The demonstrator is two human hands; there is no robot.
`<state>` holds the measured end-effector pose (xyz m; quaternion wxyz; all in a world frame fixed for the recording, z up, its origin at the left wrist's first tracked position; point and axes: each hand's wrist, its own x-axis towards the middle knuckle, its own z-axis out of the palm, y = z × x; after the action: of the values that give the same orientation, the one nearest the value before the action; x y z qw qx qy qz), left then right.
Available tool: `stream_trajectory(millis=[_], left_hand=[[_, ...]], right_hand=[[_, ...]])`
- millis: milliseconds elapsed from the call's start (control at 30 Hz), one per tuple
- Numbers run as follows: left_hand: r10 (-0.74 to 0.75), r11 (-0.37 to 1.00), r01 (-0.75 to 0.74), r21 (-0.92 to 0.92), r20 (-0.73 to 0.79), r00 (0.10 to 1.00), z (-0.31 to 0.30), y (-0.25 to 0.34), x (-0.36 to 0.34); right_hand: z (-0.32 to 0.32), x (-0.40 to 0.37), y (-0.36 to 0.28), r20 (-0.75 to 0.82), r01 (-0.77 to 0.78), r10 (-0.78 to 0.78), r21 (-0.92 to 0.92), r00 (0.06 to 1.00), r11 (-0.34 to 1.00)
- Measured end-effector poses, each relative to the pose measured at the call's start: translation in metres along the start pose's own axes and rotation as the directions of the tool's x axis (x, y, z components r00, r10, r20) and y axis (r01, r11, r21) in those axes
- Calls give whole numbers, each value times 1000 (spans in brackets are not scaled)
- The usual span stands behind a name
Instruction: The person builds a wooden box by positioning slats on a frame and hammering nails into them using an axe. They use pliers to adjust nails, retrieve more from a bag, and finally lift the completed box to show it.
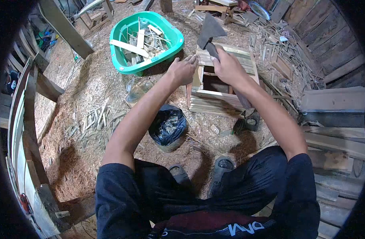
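Observation:
My right hand is wrapped round the handle of a hatchet, its dark head raised over the back of a slatted wooden box. The handle runs down under my forearm. Bent fingers of my left hand press together at the box's left rear corner; what they hold, if anything, is hidden. Pale slats cover part of the box's top, and a dark opening shows between them.
Left of the box stands a green tub of wood scraps. A black-lined bucket sits before my feet. Shavings cover the floor, planks lie at right, and a curved wooden frame stands at left.

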<state>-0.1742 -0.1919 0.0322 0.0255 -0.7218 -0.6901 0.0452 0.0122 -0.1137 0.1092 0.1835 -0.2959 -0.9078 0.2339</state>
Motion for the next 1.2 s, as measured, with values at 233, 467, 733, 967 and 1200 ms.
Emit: stream_trajectory(millis=[233,467,733,967,1200], left_hand=[[12,1000,-13,-18,-22,1000,-1,-1,-3],[22,997,-29,-70,-88,996,6,-4,-2],[47,939,-156,-307,-333,942,10,-29,14],[-39,928,-74,-365,-294,955,2,-29,33],[-59,937,-23,-350,-222,973,-5,-29,44]], right_hand=[[18,-4,18,112,42,-28,-132,993,990],[2,4,4,-97,7,-7,5,995,1000],[24,1,38,-78,0,3,27,997,1000],[22,5,50,-53,-41,43,41,998,998],[8,28,48,30,-180,183,-86,983,980]])
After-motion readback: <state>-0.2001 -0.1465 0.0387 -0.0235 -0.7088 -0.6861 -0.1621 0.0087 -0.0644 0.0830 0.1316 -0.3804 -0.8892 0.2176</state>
